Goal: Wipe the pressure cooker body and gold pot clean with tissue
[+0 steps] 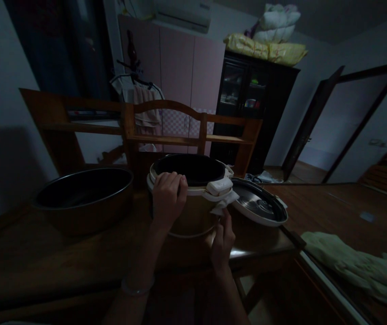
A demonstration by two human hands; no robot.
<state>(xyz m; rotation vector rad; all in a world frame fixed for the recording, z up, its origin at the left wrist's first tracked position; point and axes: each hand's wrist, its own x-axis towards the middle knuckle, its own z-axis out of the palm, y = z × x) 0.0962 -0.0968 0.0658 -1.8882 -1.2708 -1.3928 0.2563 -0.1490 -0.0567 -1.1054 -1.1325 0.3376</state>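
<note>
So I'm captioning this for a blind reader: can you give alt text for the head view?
In a dim room, a left hand grips the rim of an open rice cooker on a wooden table, while the right hand presses a white cloth against its side. A large dark basin sits to its left.

No readable text, labels, brand marks, numbers or signs anywhere. Too dark and too small to make out any lettering on the rice cooker (193,198), its latch, the open lid (259,205), the air conditioner (183,12) high on the wall, or the items behind the dark cabinet's (254,104) glass doors.
</note>
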